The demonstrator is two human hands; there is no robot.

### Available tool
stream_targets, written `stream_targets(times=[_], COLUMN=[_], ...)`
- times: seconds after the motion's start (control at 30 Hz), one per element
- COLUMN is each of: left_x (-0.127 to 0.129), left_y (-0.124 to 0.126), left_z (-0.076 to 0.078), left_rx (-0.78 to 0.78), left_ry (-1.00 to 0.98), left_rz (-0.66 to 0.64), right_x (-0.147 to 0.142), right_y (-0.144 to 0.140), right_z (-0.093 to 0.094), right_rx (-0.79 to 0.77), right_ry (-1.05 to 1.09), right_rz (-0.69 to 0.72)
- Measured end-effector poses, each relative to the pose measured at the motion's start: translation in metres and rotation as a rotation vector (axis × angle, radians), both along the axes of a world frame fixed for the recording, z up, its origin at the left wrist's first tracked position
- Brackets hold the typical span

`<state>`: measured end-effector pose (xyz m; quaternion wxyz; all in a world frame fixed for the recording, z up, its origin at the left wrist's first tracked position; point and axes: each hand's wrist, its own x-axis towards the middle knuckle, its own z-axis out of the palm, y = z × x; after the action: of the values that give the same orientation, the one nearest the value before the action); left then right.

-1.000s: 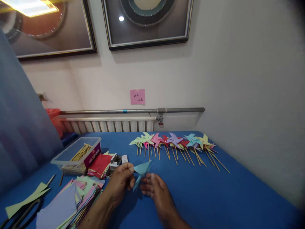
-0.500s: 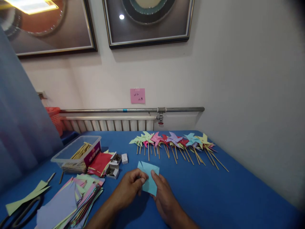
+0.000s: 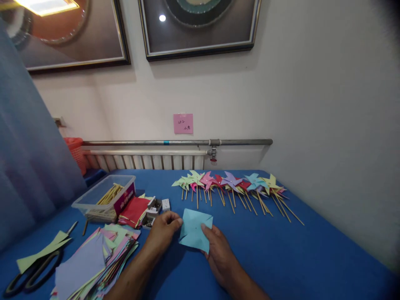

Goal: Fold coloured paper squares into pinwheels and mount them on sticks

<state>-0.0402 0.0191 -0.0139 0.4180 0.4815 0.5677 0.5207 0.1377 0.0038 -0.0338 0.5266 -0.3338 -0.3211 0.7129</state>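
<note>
Head view: both hands pinch the light-blue paper square (image 3: pixel 194 230), its underside hidden.

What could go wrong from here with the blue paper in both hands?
The blue paper is held only at its edges by the left hand and right hand, so its folded flaps may spring open or shift. The small boxes sit just beyond the left hand; a stray move might knock them over. The paper stack lies close under the left forearm and might get pushed.
</note>
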Motion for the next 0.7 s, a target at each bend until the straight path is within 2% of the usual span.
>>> stream_targets(times=[0.13, 0.3, 0.5, 0.7], left_x=[0.008, 0.01, 0.009, 0.011], left_y=[-0.002, -0.005, -0.006, -0.009], left_z=[-0.005, -0.004, -0.001, -0.001], left_rx=[-0.006, -0.05, -0.103, -0.131], left_ry=[-0.031, -0.134, -0.278, -0.305], left_rz=[-0.067, -0.119, -0.145, -0.195], right_x=[-0.001, -0.001, 0.005, 0.009], right_y=[-0.001, -0.002, 0.009, 0.016], right_z=[0.001, 0.002, -0.008, -0.012], right_rx=[0.015, 0.024, 0.112, 0.124], right_ry=[0.01, -0.012, -0.069, -0.085], right_rz=[0.007, 0.009, -0.032, -0.062])
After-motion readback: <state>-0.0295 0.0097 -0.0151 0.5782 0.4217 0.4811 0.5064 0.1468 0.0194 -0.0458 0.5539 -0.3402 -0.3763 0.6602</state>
